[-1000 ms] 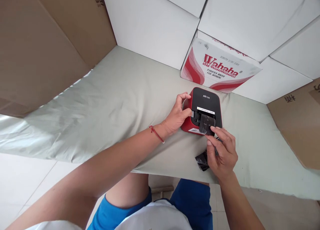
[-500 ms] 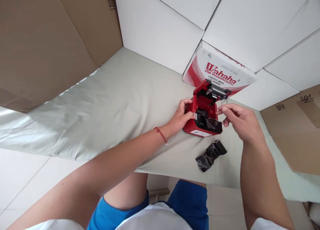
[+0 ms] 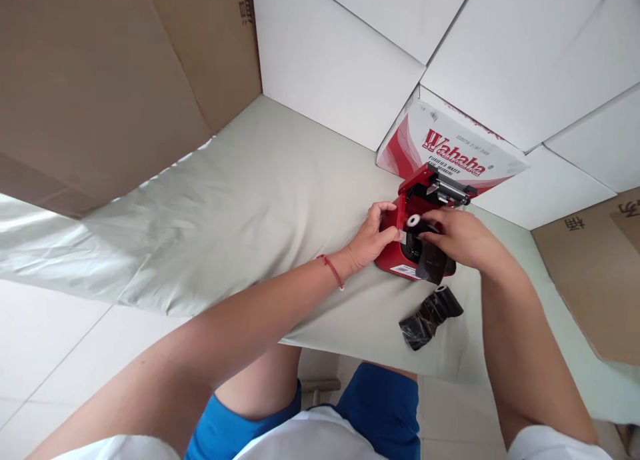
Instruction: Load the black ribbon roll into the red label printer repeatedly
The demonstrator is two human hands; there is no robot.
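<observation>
Cloth [image 3: 240, 207], pale green, beneath red machine [image 3: 387, 261]; white boxes [image 3: 340, 60] behind, floor tiles [image 3: 45, 333] below.

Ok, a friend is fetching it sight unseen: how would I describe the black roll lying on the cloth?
In front of the white boxes, a pale green cloth bears an open red printer. On the printer's near side lies the black roll, with a crinkled stretch trailing from it. The other roll is in the right hand at the printer; this one lies untouched.
</observation>
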